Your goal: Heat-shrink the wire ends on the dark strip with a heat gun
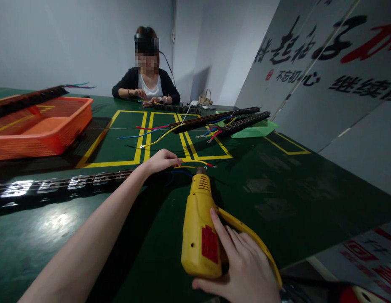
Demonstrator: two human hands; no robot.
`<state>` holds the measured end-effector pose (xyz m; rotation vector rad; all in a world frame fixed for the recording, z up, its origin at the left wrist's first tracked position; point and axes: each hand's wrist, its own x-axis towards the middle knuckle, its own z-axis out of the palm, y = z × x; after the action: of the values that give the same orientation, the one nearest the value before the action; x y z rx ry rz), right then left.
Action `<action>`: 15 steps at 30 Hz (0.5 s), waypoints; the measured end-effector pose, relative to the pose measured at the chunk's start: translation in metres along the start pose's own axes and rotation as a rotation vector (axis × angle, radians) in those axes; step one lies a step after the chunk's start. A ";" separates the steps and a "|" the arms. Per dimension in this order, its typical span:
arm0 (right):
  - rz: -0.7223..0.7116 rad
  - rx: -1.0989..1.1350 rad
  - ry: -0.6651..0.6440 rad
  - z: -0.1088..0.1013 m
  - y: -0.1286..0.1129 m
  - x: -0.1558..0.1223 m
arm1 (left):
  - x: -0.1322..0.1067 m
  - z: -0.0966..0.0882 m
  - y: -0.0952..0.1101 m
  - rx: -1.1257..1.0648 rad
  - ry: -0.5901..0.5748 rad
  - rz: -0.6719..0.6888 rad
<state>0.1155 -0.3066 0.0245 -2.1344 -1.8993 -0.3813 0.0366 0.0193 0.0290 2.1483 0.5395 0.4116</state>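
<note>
The bit of the yellow drill [198,223] is hidden behind its body. Right hand [242,265], at 5 o'clock, grips it; outstretched left hand [160,161] pinches a yellow wire [195,161] at 12 o'clock

Left hand [160,161] outstretched, fingers [175,160] pinched; right hand [242,265] near, curled closed.

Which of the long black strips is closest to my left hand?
The glossy strip running from the left edge up to the left hand; the others lie farther off, toward the orange basket and green tray.
</note>
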 end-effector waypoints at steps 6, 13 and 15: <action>0.010 -0.016 -0.004 -0.001 0.003 -0.005 | 0.004 0.005 -0.003 -0.007 -0.018 0.030; -0.042 -0.062 0.087 0.003 -0.023 0.004 | 0.004 0.009 0.002 0.076 0.019 0.083; -0.063 -0.036 0.085 0.006 -0.032 0.008 | 0.003 0.010 0.004 0.122 0.037 0.109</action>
<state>0.0848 -0.2931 0.0225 -2.0497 -1.9291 -0.5145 0.0449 0.0120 0.0262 2.2989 0.4799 0.4904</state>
